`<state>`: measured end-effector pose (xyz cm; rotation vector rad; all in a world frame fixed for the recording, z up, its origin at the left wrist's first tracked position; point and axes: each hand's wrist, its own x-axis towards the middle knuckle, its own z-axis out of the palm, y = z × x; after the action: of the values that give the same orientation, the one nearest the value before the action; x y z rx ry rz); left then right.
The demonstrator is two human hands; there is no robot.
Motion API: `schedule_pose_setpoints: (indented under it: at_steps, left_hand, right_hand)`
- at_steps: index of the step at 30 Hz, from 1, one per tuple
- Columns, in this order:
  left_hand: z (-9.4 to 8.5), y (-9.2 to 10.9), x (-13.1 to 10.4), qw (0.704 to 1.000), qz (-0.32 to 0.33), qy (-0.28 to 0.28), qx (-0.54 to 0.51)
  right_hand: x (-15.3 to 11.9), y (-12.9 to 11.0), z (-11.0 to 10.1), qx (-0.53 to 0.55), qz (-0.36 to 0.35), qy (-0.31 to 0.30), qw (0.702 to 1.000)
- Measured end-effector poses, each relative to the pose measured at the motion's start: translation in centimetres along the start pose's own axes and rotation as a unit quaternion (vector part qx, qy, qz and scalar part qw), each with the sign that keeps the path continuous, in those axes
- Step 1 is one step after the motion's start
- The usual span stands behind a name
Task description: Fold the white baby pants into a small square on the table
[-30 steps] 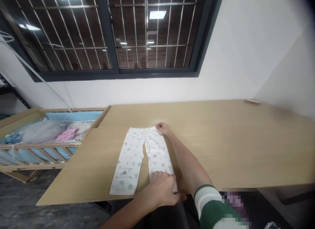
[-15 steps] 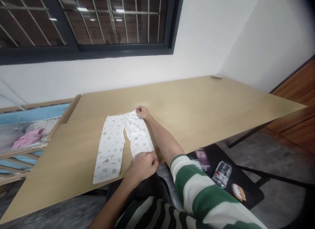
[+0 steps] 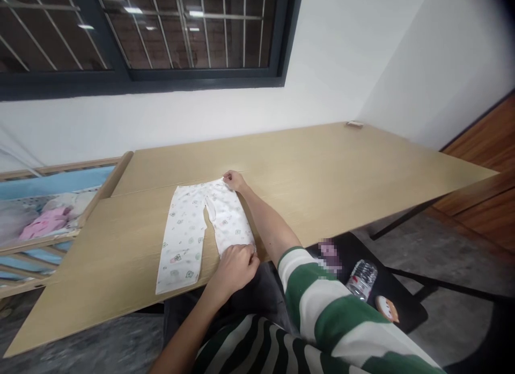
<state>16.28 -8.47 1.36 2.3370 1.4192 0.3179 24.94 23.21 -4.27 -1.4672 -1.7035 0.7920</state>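
A small pair of white baby trousers (image 3: 193,229) with a printed pattern lies flat on the light wooden table (image 3: 322,170), waist away from me, legs toward the near edge. My right hand (image 3: 232,179) pinches the right corner of the waistband. My left hand (image 3: 235,266) grips the cuff of the right trouser leg at the table's near edge. The left trouser leg lies free.
A wooden crib (image 3: 52,202) with blue lining and pink and white clothes stands at the table's left end. A plastic water bottle (image 3: 361,280) lies on a black seat at my right. A small flat object (image 3: 354,124) rests at the table's far corner.
The camera has swung right and down, so the trousers now sit further left in view. Both hands keep the same hold on waistband and cuff.
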Motion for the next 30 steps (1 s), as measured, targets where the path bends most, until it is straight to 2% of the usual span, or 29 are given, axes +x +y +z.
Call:
schedule_pose_setpoints:
  at_steps: [5,10,14,17,20,24,30]
  left_hand:
    - [0.0,-0.2,-0.5,0.998,-0.014,0.02,-0.055]
    - [-0.4,-0.8,-1.9,0.987,-0.048,0.082,-0.129]
    - [-1.7,-1.7,-3.8,0.969,-0.076,0.135,-0.19]
    - [-2.9,-2.6,-5.7,0.955,-0.101,0.167,-0.222]
    - [-3.9,-3.7,-7.9,0.947,-0.135,0.19,-0.221]
    - [-4.5,-5.6,-10.8,0.94,-0.179,0.204,-0.208]
    - [-4.6,-8.9,-13.6,0.929,-0.255,0.235,-0.128]
  right_hand:
    - [-0.1,-0.8,-0.4,-0.016,0.017,0.003,1.0]
    - [-0.1,-2.3,-1.3,-0.025,0.033,-0.01,0.999]
    - [0.1,-4.6,-1.6,-0.034,0.044,-0.016,0.998]
    - [0.5,-7.1,-0.8,-0.044,0.04,-0.023,0.998]
    - [1.0,-9.9,1.1,-0.049,0.024,-0.034,0.998]
    - [1.0,-13.2,5.2,-0.053,0.001,-0.044,0.998]
    - [-0.4,-15.4,11.6,-0.12,-0.032,-0.07,0.99]
